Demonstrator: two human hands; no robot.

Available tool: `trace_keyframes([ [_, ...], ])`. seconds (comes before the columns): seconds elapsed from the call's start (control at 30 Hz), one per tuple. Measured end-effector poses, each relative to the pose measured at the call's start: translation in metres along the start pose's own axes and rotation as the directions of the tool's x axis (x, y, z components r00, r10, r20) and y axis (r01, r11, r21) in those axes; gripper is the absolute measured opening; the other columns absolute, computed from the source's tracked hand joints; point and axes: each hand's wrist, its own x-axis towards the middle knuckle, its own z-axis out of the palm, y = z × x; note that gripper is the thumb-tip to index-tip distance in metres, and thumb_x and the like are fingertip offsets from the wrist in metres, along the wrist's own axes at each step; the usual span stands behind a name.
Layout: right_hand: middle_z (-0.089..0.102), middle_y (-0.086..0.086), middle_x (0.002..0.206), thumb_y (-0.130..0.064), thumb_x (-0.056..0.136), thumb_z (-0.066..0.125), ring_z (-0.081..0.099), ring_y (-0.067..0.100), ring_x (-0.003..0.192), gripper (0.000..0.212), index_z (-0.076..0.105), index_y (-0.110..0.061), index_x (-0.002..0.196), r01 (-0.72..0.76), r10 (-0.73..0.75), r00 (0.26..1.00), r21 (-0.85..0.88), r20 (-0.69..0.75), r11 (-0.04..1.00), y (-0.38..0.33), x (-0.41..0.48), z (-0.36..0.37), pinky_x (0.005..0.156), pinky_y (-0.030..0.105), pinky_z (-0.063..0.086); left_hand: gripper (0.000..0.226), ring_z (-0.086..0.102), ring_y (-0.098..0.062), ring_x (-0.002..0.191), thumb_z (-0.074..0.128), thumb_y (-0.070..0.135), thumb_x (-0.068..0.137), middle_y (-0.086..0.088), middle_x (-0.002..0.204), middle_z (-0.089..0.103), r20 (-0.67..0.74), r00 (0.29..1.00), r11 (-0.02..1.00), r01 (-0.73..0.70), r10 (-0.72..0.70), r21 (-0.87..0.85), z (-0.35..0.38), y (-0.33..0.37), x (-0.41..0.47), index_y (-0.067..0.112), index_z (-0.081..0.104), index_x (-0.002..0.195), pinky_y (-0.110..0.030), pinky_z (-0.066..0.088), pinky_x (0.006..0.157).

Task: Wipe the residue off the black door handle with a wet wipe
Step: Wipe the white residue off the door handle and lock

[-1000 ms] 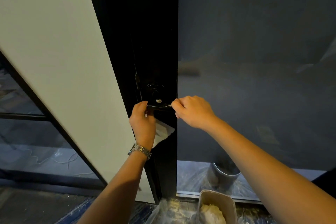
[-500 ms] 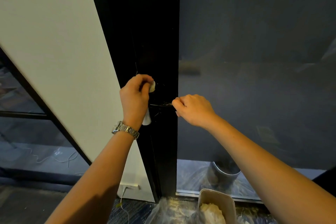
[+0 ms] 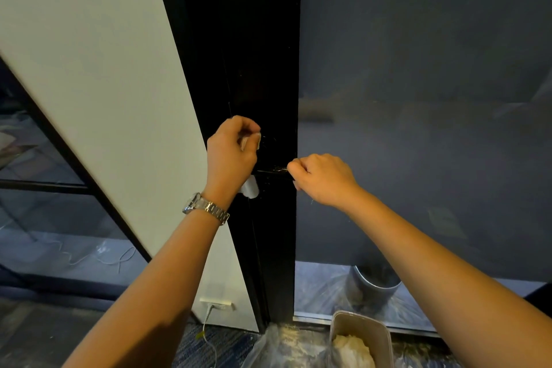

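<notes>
- Your left hand [image 3: 231, 155] was clenched round the bunched wet wipe [image 3: 250, 187], with a tail of it hanging out below the palm. Bunching it probably gave you a firm pad to scrub with.
- You held that pad against the black door [image 3: 263, 69] just above the lever of the black door handle [image 3: 271, 171], about where its round base sits. In the dark I could not tell whether the wipe touched the base itself.
- Your right hand [image 3: 321, 179] was curled round the free end of the lever, most likely to steady it against the rubbing.
- The handle lay between your hands: its outer end was inside the right fist and its inner end just below the left knuckles, with a short stretch bare between them.
- Pale marks glinted on that bare stretch. I could not tell whether they were residue or reflection, so I judged the wiping unfinished.
</notes>
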Motion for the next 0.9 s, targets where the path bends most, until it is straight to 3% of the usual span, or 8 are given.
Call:
trace_keyframes([
  [0.17, 0.071, 0.017, 0.082, -0.032, 0.095, 0.031, 0.059, 0.031, 0.069, 0.051, 0.065, 0.002, 0.079, 0.0, 0.0, 1.0, -0.007, -0.014, 1.0, -0.001, -0.002, -0.001, 0.066, 0.041, 0.05, 0.013, 0.054, -0.008, 0.084, 0.053, -0.001, 0.086, 0.004, 0.09, 0.056, 0.117, 0.99, 0.988, -0.093, 0.079, 0.121, 0.005, 0.01, 0.013, 0.006, 0.063, 0.089, 0.006, 0.038, 0.072],
  [0.27, 0.07, 0.019, 0.081, -0.032, 0.096, 0.031, 0.052, 0.025, 0.062, 0.051, 0.064, 0.003, 0.078, 0.007, -0.007, 1.0, -0.003, -0.006, 1.0, -0.001, -0.001, -0.001, 0.062, 0.038, 0.046, 0.013, 0.052, -0.009, 0.083, 0.051, -0.001, 0.086, 0.002, 0.09, 0.056, 0.036, 0.998, 0.992, -0.054, 0.05, 0.116, 0.004, 0.005, 0.009, 0.005, 0.062, 0.09, 0.002, 0.039, 0.069],
  [0.4, 0.07, 0.02, 0.085, -0.032, 0.097, 0.031, 0.048, 0.023, 0.061, 0.052, 0.065, 0.004, 0.082, 0.005, -0.005, 1.0, 0.008, 0.0, 1.0, -0.001, -0.002, -0.001, 0.06, 0.033, 0.039, 0.015, 0.052, -0.016, 0.077, 0.047, -0.004, 0.085, -0.012, 0.091, 0.06, -0.052, 0.998, 0.995, 0.044, -0.039, 0.089, 0.004, -0.003, 0.007, 0.002, 0.061, 0.088, -0.017, 0.043, 0.066],
  [0.5, 0.07, 0.019, 0.085, -0.034, 0.097, 0.031, 0.051, 0.025, 0.063, 0.054, 0.066, 0.003, 0.083, 0.009, -0.009, 1.0, 0.004, -0.013, 1.0, -0.001, -0.002, -0.001, 0.061, 0.037, 0.044, 0.019, 0.045, -0.009, 0.069, 0.046, -0.009, 0.08, -0.004, 0.086, 0.054, -0.026, 0.998, 0.98, -0.051, 0.057, 0.192, 0.01, 0.001, 0.007, 0.0, 0.062, 0.08, -0.005, 0.036, 0.061],
  [0.6, 0.07, 0.019, 0.082, -0.035, 0.097, 0.031, 0.056, 0.029, 0.066, 0.053, 0.066, 0.002, 0.081, 0.009, -0.009, 1.0, 0.009, -0.016, 1.0, -0.001, -0.001, -0.002, 0.068, 0.042, 0.05, 0.021, 0.043, -0.002, 0.066, 0.047, -0.012, 0.077, 0.001, 0.084, 0.052, 0.109, 0.975, 0.945, -0.215, 0.194, 0.245, 0.01, 0.002, 0.008, 0.002, 0.063, 0.074, -0.005, 0.037, 0.062],
  [0.7, 0.07, 0.018, 0.082, -0.035, 0.097, 0.031, 0.061, 0.034, 0.073, 0.053, 0.066, 0.002, 0.081, 0.006, -0.006, 1.0, 0.015, -0.014, 1.0, -0.001, -0.001, -0.002, 0.068, 0.043, 0.05, 0.02, 0.053, -0.014, 0.076, 0.05, -0.012, 0.076, -0.007, 0.085, 0.06, 0.255, 0.925, 0.897, -0.349, 0.283, 0.272, 0.001, 0.0, 0.015, 0.003, 0.064, 0.074, -0.009, 0.038, 0.067],
  [0.83, 0.071, 0.016, 0.085, -0.035, 0.095, 0.031, 0.056, 0.029, 0.066, 0.052, 0.065, 0.001, 0.079, -0.005, 0.005, 1.0, -0.024, 0.002, 1.0, -0.001, 0.0, -0.002, 0.061, 0.038, 0.044, 0.022, 0.058, -0.021, 0.087, 0.05, -0.012, 0.076, -0.009, 0.089, 0.063, 0.558, 0.754, 0.807, -0.542, 0.345, 0.235, 0.002, 0.006, 0.018, 0.004, 0.064, 0.072, -0.029, 0.049, 0.08],
  [0.9, 0.071, 0.016, 0.086, -0.035, 0.095, 0.031, 0.051, 0.025, 0.063, 0.052, 0.065, 0.001, 0.079, -0.003, 0.003, 1.0, -0.034, 0.019, 0.999, -0.002, 0.001, -0.002, 0.059, 0.034, 0.039, 0.021, 0.059, -0.021, 0.085, 0.053, -0.012, 0.075, -0.009, 0.089, 0.064, 0.675, 0.663, 0.769, -0.6, 0.323, 0.222, 0.006, 0.008, 0.026, 0.005, 0.066, 0.074, -0.035, 0.051, 0.079],
])
